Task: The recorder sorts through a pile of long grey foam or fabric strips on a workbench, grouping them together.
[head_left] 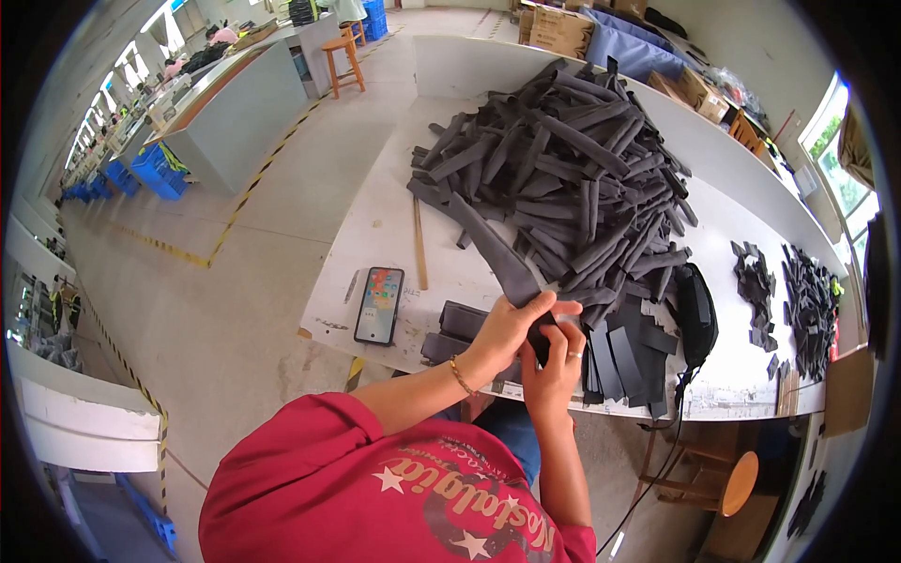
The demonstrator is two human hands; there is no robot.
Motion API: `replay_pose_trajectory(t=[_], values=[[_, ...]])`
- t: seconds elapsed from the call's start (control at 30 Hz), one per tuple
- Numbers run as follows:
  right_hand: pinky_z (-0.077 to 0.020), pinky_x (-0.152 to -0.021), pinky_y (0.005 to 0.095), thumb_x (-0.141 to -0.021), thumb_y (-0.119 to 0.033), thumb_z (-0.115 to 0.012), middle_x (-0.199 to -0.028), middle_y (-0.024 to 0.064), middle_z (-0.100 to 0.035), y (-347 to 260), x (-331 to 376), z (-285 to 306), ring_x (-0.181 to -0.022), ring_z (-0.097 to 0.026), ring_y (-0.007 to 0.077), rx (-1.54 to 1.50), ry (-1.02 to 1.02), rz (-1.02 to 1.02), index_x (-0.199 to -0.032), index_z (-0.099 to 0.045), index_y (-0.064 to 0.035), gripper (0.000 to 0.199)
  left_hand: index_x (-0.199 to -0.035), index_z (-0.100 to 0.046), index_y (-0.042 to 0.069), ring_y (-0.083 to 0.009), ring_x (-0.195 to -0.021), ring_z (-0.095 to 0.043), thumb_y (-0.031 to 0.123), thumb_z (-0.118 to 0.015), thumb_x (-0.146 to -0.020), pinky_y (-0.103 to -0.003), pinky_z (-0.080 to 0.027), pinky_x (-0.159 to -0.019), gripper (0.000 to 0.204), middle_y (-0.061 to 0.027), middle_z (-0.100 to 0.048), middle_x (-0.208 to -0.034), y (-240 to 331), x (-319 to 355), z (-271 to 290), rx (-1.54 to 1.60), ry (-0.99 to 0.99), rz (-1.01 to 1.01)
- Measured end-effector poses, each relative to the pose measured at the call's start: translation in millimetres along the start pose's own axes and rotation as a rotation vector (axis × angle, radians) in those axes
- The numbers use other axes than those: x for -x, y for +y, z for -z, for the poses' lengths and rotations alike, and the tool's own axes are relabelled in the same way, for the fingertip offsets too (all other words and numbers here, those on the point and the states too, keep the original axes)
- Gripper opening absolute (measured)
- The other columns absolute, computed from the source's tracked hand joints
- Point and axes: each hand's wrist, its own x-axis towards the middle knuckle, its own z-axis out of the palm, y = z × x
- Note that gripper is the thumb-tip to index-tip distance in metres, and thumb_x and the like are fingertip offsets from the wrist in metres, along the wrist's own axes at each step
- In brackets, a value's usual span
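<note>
Both hands are closed on a long dark grey fabric sleeve (496, 251), which slants away from me toward the pile. My left hand (507, 333) pinches its near end, thumb on top. Close beside it, my right hand (556, 364), with a ring on one finger, grips a black flat strip (540, 340) at that same end. Whether the strip is inside the sleeve I cannot tell; the fingers cover the join. Beyond the hands rises a large heap of similar grey fabric sleeves (572, 178). Flat dark strips (624, 361) lie fanned out just right of my right hand.
On the white table (361, 235) are a phone (379, 305), a thin wooden stick (419, 244), folded grey pieces (462, 322) and a black pouch (695, 314) with a cable. Small dark pieces (754, 291) lie far right. A wooden stool (740, 483) stands below the right edge.
</note>
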Motion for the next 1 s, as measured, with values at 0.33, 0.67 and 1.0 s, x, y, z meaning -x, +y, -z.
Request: replay_pose_trajectory(t=[0.33, 0.67, 1.0], values=[[-0.0499, -0.067, 0.0399, -0.078, -0.001, -0.074, -0.107, 0.0179, -0.055, 13, 20, -7, -0.088, -0.060, 0.0336, -0.084, -0.026, 0.039, -0.098, -0.061, -0.0041, 0.024, -0.102, -0.067, -0.002, -0.0176, -0.097, -0.064, 0.031, -0.064, -0.093, -0.031, -0.049, -0.088, 0.034, -0.0147, -0.070, -0.107, -6, 7, 6, 0.039, 0.006, 0.021], [-0.0498, -0.072, 0.0403, -0.077, 0.001, -0.073, -0.107, 0.0179, -0.056, 1, 7, -9, -0.091, -0.059, 0.0349, -0.145, -0.074, 0.032, -0.095, -0.060, -0.0033, 0.022, -0.099, -0.063, -0.002, -0.0157, -0.087, -0.066, 0.029, -0.064, -0.094, -0.027, -0.052, -0.077, 0.031, -0.0155, -0.070, -0.105, 11, 13, 8, 0.094, 0.028, 0.060], [-0.0508, -0.067, 0.0434, -0.078, 0.000, -0.073, -0.103, 0.0192, -0.056, -4, 10, -4, -0.085, -0.060, 0.0372, -0.058, -0.122, 0.066, -0.100, -0.056, -0.0027, 0.028, -0.090, -0.061, -0.002, -0.0272, -0.070, -0.070, 0.021, -0.072, -0.087, -0.035, -0.056, -0.069, 0.025, -0.0141, -0.067, -0.075, 36, -10, 16, 0.100, 0.191, -0.098]])
